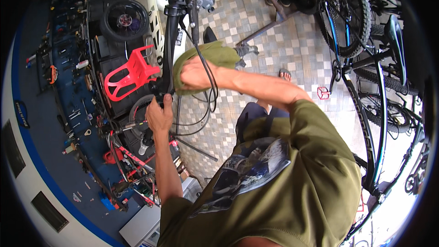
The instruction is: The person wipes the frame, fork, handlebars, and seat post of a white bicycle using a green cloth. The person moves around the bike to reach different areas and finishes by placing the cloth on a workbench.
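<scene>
A white bicycle [157, 23] stands before me, its black handlebar [173, 27] running toward me. My left hand [159, 115] is closed around the near end of the handlebar, thumb upward; its other fingers are partly hidden. My right hand [195, 74] is bunched into an olive-green cloth [201, 53] just right of the bar. The cloth drapes over part of the bike, and what lies under it is hidden. Black cables [216, 92] loop down past my right wrist.
A red plastic seat-like frame [130, 74] and a wheel [124, 20] lie left of the bike. Tools hang on a dark board [75, 105] farther left. A stand leg [263, 27] crosses the tiled floor [233, 13]. Other bicycles [361, 77] crowd the right side.
</scene>
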Action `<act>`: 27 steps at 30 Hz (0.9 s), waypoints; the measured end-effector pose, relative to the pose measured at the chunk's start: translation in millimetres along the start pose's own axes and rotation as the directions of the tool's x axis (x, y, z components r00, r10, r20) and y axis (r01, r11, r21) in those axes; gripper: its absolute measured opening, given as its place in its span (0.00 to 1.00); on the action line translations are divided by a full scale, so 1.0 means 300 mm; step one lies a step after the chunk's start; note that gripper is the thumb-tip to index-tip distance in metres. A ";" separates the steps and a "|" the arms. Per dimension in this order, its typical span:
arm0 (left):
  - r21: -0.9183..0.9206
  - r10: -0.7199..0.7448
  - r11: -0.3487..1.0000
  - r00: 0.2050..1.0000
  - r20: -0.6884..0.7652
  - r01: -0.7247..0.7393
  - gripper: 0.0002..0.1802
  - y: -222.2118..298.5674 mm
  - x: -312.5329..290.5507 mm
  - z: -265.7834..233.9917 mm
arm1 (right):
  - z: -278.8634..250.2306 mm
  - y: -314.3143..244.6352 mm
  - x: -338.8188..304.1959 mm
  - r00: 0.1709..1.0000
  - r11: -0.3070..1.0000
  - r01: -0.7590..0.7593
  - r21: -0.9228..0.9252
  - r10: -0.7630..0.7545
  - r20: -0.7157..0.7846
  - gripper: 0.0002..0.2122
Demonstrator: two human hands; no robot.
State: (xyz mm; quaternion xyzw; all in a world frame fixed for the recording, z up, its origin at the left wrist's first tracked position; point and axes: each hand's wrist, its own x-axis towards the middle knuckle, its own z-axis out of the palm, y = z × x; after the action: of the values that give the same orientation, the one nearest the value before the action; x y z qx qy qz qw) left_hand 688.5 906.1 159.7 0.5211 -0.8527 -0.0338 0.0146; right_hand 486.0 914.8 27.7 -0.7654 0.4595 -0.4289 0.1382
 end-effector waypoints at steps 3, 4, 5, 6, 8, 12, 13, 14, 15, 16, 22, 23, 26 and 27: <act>0.066 -0.039 0.997 0.995 0.091 0.033 0.42 -0.032 0.010 -0.018 | 0.025 -0.002 0.006 0.971 0.966 -0.040 0.255 0.097 -0.218 0.28; 0.032 -0.016 0.999 0.998 0.067 0.014 0.42 -0.028 0.011 -0.014 | 0.028 0.020 -0.010 0.977 0.958 -0.161 0.237 0.188 -0.098 0.29; 0.001 0.004 1.000 0.998 0.057 -0.004 0.42 -0.026 0.001 -0.011 | 0.023 0.024 -0.032 0.957 0.934 -0.288 0.212 0.289 0.027 0.31; -0.060 0.011 0.998 0.997 0.074 -0.006 0.42 -0.019 0.002 -0.008 | 0.013 0.049 -0.031 0.882 0.873 -0.441 0.208 0.379 0.279 0.32; -0.035 -0.005 0.999 0.999 0.033 0.006 0.41 -0.015 0.004 -0.004 | 0.022 0.043 -0.017 0.940 0.924 -0.334 0.188 0.310 0.145 0.31; -0.015 -0.046 0.999 0.991 0.123 0.048 0.41 0.011 0.033 -0.037 | 0.030 -0.012 0.031 0.971 0.945 -0.132 0.299 0.183 -0.151 0.24; -0.006 -0.028 1.000 0.995 0.093 0.029 0.41 0.001 0.027 -0.034 | 0.030 -0.013 0.037 0.958 0.938 -0.088 0.336 0.172 -0.229 0.24; 0.003 -0.010 1.000 0.998 0.064 0.010 0.40 -0.015 0.016 -0.025 | 0.025 -0.012 0.023 0.973 0.947 -0.163 0.276 0.200 -0.113 0.22; 0.012 0.010 1.000 0.999 0.036 -0.010 0.40 -0.027 0.005 -0.020 | 0.014 -0.009 -0.010 0.972 0.951 -0.229 0.206 0.234 0.003 0.21; 0.011 0.014 1.000 0.999 0.028 -0.015 0.40 -0.041 -0.004 -0.013 | 0.000 -0.005 -0.047 0.953 0.948 -0.293 0.125 0.279 0.119 0.20; 0.007 0.069 0.998 0.996 0.050 -0.069 0.40 -0.037 0.021 -0.035 | -0.026 0.146 -0.314 0.893 0.522 -0.450 0.725 0.273 0.358 0.31; 0.019 0.088 0.996 0.996 0.032 -0.088 0.41 -0.049 0.019 -0.031 | -0.018 0.163 -0.344 0.943 0.741 -0.333 0.584 0.265 0.202 0.31; 0.015 0.083 0.996 0.996 0.035 -0.084 0.41 -0.056 0.020 -0.030 | 0.076 0.162 -0.363 0.927 0.877 -0.249 0.410 0.339 -0.163 0.30; 0.006 0.073 0.997 0.996 0.046 -0.073 0.41 -0.050 0.021 -0.027 | 0.114 0.154 -0.365 0.878 0.865 -0.265 0.425 0.399 -0.264 0.29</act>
State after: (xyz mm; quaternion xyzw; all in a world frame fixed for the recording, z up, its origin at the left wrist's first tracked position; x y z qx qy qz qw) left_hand 699.4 893.3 166.6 0.4887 -0.8714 -0.0419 -0.0058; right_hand 462.7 973.6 -78.5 -0.5455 0.5119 -0.6048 0.2730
